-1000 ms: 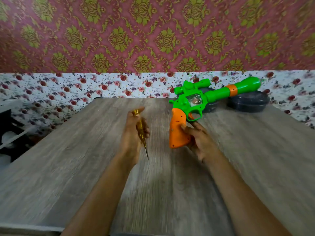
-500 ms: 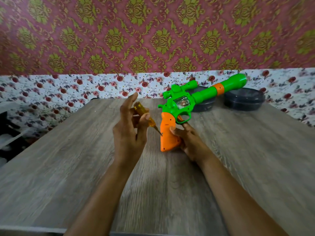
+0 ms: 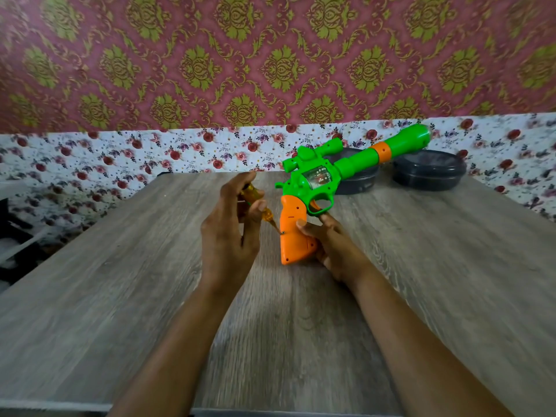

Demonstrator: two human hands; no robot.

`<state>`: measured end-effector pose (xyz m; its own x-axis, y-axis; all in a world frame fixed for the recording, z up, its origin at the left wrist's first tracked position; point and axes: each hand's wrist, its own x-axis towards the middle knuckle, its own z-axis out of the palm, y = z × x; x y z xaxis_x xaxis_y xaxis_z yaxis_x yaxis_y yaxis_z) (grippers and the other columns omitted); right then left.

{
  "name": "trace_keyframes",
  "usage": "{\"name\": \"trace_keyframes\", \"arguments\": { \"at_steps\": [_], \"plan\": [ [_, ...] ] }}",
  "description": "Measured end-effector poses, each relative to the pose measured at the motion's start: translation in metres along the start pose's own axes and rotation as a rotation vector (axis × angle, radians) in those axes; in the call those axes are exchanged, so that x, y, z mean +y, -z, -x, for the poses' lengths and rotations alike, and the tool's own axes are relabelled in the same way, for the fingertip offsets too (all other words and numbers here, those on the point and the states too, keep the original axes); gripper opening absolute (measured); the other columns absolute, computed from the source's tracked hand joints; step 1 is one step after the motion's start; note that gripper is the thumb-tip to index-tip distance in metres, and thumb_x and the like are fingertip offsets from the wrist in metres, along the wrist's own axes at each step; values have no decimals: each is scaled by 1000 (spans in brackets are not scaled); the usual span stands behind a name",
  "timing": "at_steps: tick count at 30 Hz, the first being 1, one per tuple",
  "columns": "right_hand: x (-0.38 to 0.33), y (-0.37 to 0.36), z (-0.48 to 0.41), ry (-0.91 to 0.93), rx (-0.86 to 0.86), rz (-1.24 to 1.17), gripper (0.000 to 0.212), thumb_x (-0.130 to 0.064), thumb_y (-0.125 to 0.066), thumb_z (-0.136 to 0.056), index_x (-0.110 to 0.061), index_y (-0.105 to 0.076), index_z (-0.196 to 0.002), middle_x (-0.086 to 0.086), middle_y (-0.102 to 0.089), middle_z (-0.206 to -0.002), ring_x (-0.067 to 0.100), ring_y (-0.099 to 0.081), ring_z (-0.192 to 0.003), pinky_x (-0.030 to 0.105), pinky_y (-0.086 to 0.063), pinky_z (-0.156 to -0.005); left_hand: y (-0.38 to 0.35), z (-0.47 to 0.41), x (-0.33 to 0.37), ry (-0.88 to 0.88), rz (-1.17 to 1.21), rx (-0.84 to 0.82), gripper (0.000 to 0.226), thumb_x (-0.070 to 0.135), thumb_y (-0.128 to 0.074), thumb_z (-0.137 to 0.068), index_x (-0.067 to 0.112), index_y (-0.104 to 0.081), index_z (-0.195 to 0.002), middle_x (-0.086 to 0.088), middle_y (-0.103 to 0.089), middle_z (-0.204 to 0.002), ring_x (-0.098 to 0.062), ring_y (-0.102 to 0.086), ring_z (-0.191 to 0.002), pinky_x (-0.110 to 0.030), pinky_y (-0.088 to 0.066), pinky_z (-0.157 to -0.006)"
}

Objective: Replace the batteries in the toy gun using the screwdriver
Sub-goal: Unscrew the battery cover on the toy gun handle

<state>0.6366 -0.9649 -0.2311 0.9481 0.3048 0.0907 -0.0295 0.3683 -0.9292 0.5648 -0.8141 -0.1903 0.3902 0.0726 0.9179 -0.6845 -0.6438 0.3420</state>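
A green toy gun with an orange grip stands grip-down on the wooden table, its barrel pointing up and to the right. My right hand holds the orange grip from the right side. My left hand holds a small amber-handled screwdriver between thumb and fingers. The screwdriver's tip touches a screw on the left face of the grip. Most of the handle is hidden behind my fingers.
Two dark round containers sit at the table's far right edge, one partly behind the gun. A flowered wall band runs behind the table. Dark clutter lies off the table's left edge.
My left hand turned the screwdriver from pointing down to pointing right and brought its tip onto the grip's screw. The gun shifted slightly with my right hand still holding it.
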Motion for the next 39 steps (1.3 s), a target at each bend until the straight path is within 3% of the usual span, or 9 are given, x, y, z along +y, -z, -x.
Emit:
{"name": "trace_keyframes", "arguments": {
  "at_steps": [4, 12, 20, 28, 34, 39],
  "plan": [
    [-1, 0, 0, 2, 3, -22, 42, -4, -52, -89, -20, -48, -128, 1, -66, -99, 8, -68, -76, 26, -58, -62, 0, 0, 0, -9, 3, 15, 31, 21, -48, -94, 19, -39, -124, 5, -61, -101, -5, -63, -89, -17, -52, -74],
    [1, 3, -2, -2, 6, -19, 47, -6, -54, -89, -20, -46, -132, 6, -64, -111, 17, -65, -89, 31, -58, -70, 0, 1, 1, -3, 11, 1, 31, 21, -50, -94, 20, -39, -124, 5, -62, -101, -7, -65, -89, -23, -55, -74],
    [1, 4, -4, -14, 7, -5, 40, -9, -55, -88, -27, -50, -123, -2, -67, -102, 12, -68, -84, 33, -57, -70, 1, 1, 2, -19, 19, -7, 32, 21, -51, -94, 20, -41, -124, 5, -62, -101, -7, -65, -88, -26, -56, -75],
    [0, 3, -3, -16, 14, -12, 28, -7, -55, -89, -27, -54, -108, -1, -66, -102, 15, -65, -88, 32, -57, -70, 0, 1, 1, -35, 29, -26, 31, 17, -52, -93, 19, -42, -122, 4, -62, -101, -6, -64, -89, -18, -53, -76],
    [-1, 2, 0, -11, -2, 33, 45, -7, -54, -89, -22, -46, -131, 5, -64, -113, 17, -65, -93, 35, -56, -76, 4, -2, 6, -101, 23, -10, 34, 10, -53, -91, 6, -56, -125, 0, -62, -111, -3, -61, -95, -7, -48, -80],
    [0, 2, 0, -5, -34, 59, 44, -6, -54, -89, -23, -46, -128, 0, -69, -100, 10, -69, -82, 30, -58, -71, 7, -3, 5, -103, 35, 26, 31, 10, -61, -87, 5, -59, -118, 2, -65, -104, 4, -62, -92, -12, -52, -73]
  ]
}}
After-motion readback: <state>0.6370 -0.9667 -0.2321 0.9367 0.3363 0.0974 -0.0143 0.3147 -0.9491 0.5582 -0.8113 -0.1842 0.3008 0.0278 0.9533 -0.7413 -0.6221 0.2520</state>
